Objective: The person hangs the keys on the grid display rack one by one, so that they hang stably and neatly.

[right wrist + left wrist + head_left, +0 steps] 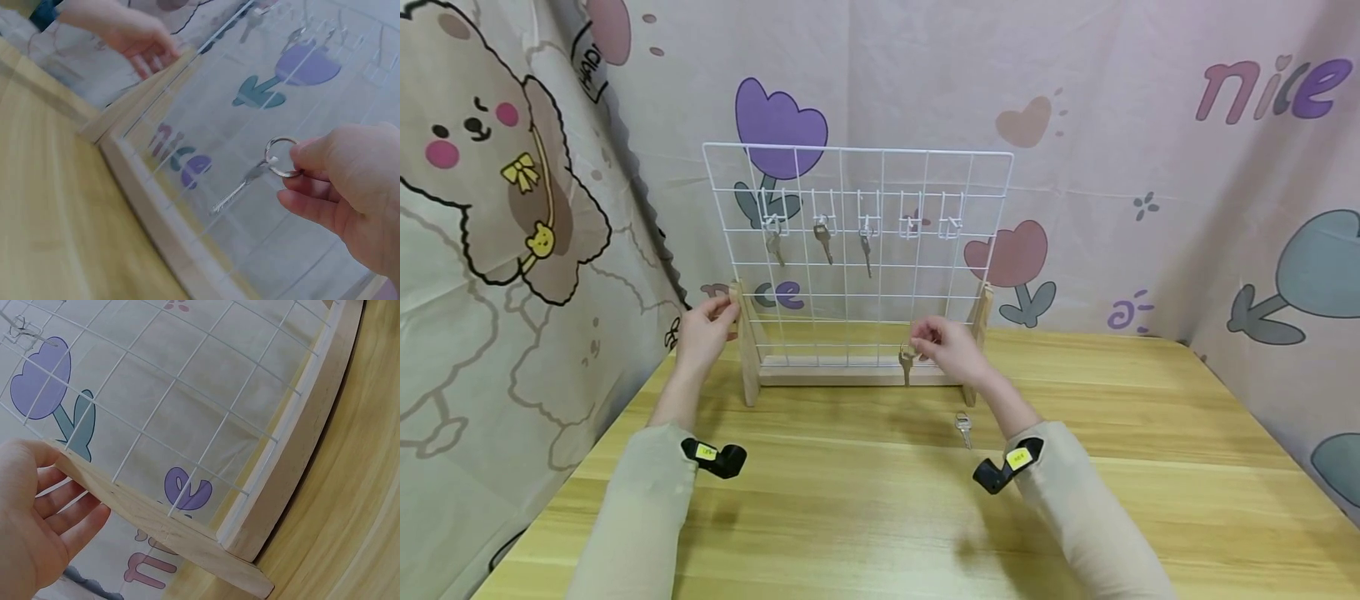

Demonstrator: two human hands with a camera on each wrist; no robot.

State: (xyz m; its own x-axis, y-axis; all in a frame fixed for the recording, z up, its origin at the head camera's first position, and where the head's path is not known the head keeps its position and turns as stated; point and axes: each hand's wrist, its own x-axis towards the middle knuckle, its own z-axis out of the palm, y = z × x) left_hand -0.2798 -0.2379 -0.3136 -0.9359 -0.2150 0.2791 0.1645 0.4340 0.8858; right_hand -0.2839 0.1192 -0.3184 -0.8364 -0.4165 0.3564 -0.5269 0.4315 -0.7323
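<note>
A white wire grid rack (859, 150) stands on the table in a wooden base. At its left side, my left hand (702, 332) holds the top of the wooden upright (748, 358); in the left wrist view the fingertips lie at the wood's edge. My right hand (951, 350) pinches a metal ring (270, 149) between thumb and fingers. From that ring dangles a key (230, 199), in front of the grid's lower right part. Three keys, left (775, 246), middle (823, 240) and right (866, 250), hang from the grid's white hooks.
Two further hooks, one (910, 227) and its neighbour (950, 227), carry no key. Another key (963, 429) with a ring lies on the wooden table (820, 500), near the right wrist. A printed cloth (1112, 150) hangs behind and along the sides.
</note>
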